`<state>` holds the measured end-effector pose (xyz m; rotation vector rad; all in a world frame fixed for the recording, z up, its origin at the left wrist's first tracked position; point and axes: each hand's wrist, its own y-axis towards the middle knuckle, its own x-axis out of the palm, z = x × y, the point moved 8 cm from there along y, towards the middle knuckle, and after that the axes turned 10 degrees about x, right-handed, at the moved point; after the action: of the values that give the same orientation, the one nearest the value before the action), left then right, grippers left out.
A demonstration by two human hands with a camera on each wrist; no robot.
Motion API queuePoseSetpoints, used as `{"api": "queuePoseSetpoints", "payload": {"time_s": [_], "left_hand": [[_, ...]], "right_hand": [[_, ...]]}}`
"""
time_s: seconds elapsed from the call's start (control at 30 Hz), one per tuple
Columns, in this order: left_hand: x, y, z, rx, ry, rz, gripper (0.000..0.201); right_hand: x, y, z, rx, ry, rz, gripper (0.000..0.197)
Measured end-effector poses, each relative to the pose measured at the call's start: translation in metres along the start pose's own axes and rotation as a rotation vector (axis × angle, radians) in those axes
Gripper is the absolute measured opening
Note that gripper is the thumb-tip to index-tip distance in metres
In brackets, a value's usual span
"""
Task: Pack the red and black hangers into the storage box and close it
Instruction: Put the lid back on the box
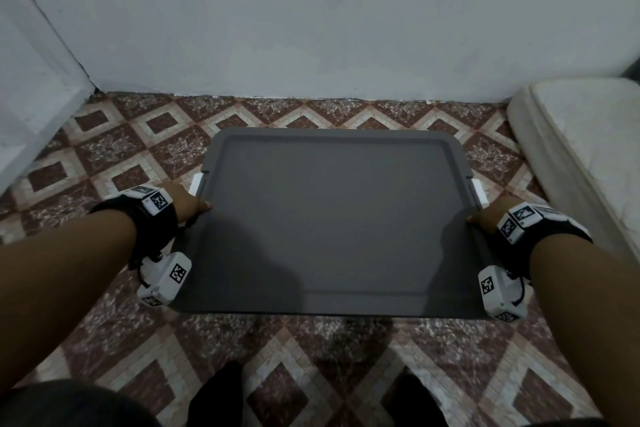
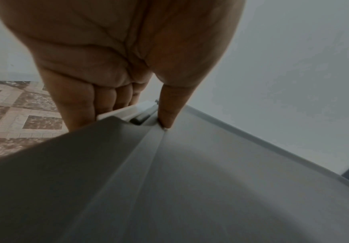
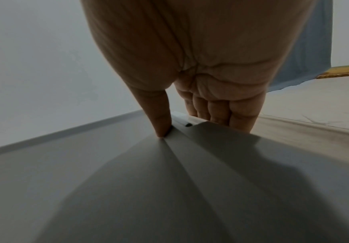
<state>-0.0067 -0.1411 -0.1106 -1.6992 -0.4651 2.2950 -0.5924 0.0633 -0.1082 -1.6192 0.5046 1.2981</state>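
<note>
Head view: grey lid (image 1: 332, 222) sits over the storage box on the tiled floor (image 1: 114, 149), near the wall; box body hidden beneath it, hangers not visible, presumably inside. Left hand (image 1: 187, 204) grips the lid's left edge, right hand (image 1: 485, 218) the right edge, thumbs on top. White latches (image 1: 196, 184) stick out at both sides just beyond the hands, seemingly not yet snapped. Mattress (image 1: 588, 135) lies to the right. Step in hand, by my reading: seating the lid, the closing stage. Next move likely calls for even downward pressure, then flipping both latches up onto the lid rim

Left wrist view: thumb (image 2: 169, 111) pressed on the lid's inner ridge, fingers (image 2: 98, 98) curled over the outer edge beside the white latch; hand narrow, clamped on the lid

Right wrist view: mirror of that; thumb (image 3: 160, 118) on the ridge, fingers (image 3: 221, 110) hooked down past the edge, holding the lid
</note>
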Motion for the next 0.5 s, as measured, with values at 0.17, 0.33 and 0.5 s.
{"api": "queuePoseSetpoints", "payload": {"time_s": [0.17,0.33,0.5], "left_hand": [[-0.001,-0.001,0.004,0.048,0.149,-0.017,0.052],[-0.002,-0.001,0.005,0.064,0.2,-0.019,0.054],[-0.003,0.0,0.005,0.073,0.226,-0.034,0.053]], "right_hand": [[0.001,0.011,0.002,-0.002,0.031,0.04,0.052],[0.003,0.022,0.001,-0.048,0.062,0.085,0.034],[0.009,0.02,-0.006,-0.123,-0.027,0.088,0.032]]}}
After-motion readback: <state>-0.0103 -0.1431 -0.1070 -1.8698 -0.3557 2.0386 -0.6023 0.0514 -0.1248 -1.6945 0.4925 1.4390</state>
